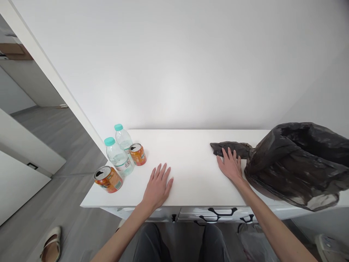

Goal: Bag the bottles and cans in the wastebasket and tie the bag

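Note:
My left hand [157, 186] lies flat on the white tabletop [188, 171], fingers spread, with nothing in it. To its left stand an orange drink can [138, 154] and, nearer the left edge, a second orange can [109, 179], both with opened tops. Two clear plastic bottles with teal caps, a front bottle [120, 158] and a rear bottle [123, 139], are upright beside the cans. My right hand [231, 164] rests with fingers apart on the near side of a folded black plastic bag [234, 148], touching it without gripping.
A bin lined with a black bag [294, 171] stands at the table's right end, its mouth open. Drawers with black handles [222, 211] sit under the top. A white wall rises behind. On the floor at left lies a shoe [51, 244], near a white door [21, 182].

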A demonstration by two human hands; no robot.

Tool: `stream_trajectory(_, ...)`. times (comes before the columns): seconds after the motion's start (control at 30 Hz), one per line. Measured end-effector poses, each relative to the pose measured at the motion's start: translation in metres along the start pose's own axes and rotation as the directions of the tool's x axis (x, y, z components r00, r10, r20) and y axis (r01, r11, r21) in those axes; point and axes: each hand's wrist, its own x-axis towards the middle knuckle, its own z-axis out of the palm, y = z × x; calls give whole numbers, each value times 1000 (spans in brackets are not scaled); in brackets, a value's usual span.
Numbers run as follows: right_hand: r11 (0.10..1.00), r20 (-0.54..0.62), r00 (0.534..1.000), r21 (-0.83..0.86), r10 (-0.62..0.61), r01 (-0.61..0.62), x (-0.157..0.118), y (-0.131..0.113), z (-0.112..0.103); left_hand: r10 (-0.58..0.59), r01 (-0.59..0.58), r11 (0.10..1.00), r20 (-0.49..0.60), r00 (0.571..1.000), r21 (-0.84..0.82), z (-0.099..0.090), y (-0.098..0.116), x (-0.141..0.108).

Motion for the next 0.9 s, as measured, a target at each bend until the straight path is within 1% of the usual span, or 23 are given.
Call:
stream_trajectory(0.23, 1000, 11, 1000, 12, 4, -4, -12, -3, -7, -1, 3, 996, -25, 1000, 87, -9, 13, -15)
stream_trajectory(0.37, 1000, 2, 1000, 21, -2, 2, -14, -5, -10, -17, 20, 996, -34, 999, 90, -11, 16, -19)
stream_trajectory(0.57, 1000, -8, 1000, 12, -6, 6, -13, -2, -4, -30, 32, 998, -45, 999, 58, -9, 15, -20)
stream_trajectory(0.77, 999, -6, 1000, 40, -26, 27, -12, 1, 2, -36, 39, 998, -46, 998, 52, -8, 14, -22)
stream_trajectory(0.9, 998, -5, 999, 47, -35, 35, -9, 7, 10, -41, 43, 998, -43, 998, 35, -7, 14, -23)
